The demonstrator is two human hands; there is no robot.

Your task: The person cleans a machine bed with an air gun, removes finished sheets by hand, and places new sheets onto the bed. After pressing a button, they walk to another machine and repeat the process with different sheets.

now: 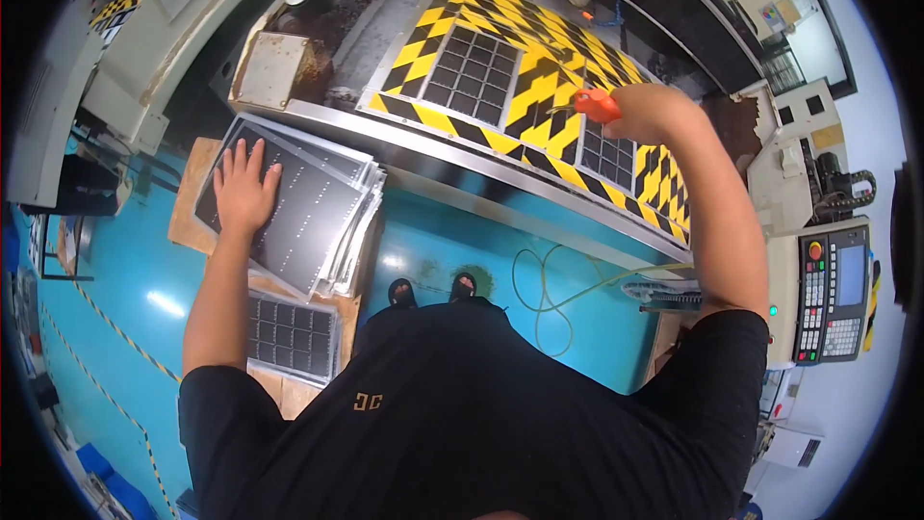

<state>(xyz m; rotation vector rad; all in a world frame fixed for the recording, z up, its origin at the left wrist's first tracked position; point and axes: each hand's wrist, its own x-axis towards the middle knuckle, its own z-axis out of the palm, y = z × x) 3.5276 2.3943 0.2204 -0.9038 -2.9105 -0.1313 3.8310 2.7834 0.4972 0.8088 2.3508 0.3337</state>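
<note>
A: How does the left grip (245, 191) stand?
B: Wide. The bare hand lies palm down, fingers spread, on a dark grey rectangular sheet with rows of white dots (308, 221), the top one of a stack.

A: And the right grip (639, 116)?
B: Closed around an orange-red hand-held tool with a thin tip (592, 104). Some fingers are hidden from this side. The tip points left, over the yellow-and-black patterned surface (544, 87); I can't tell whether it touches.

A: What lies around the tool?
B: Two dark gridded panels set in the pattern: the left panel (472, 77) shows whole, the right panel (606, 156) is partly behind the tool and hand. A striped strip runs between them.

A: Edges near the left hand?
B: The stack's right side is uneven, pale sheet edges fanning out. Its top corner sits near the long metal front edge (414, 156). Brown boards (190, 197) show beneath, with another dark gridded panel (294, 332) nearer the body.

A: Open room?
B: Turquoise floor (433, 231) between stack and metal edge, with a looped yellow-green hose (563, 306) towards the right.
</note>
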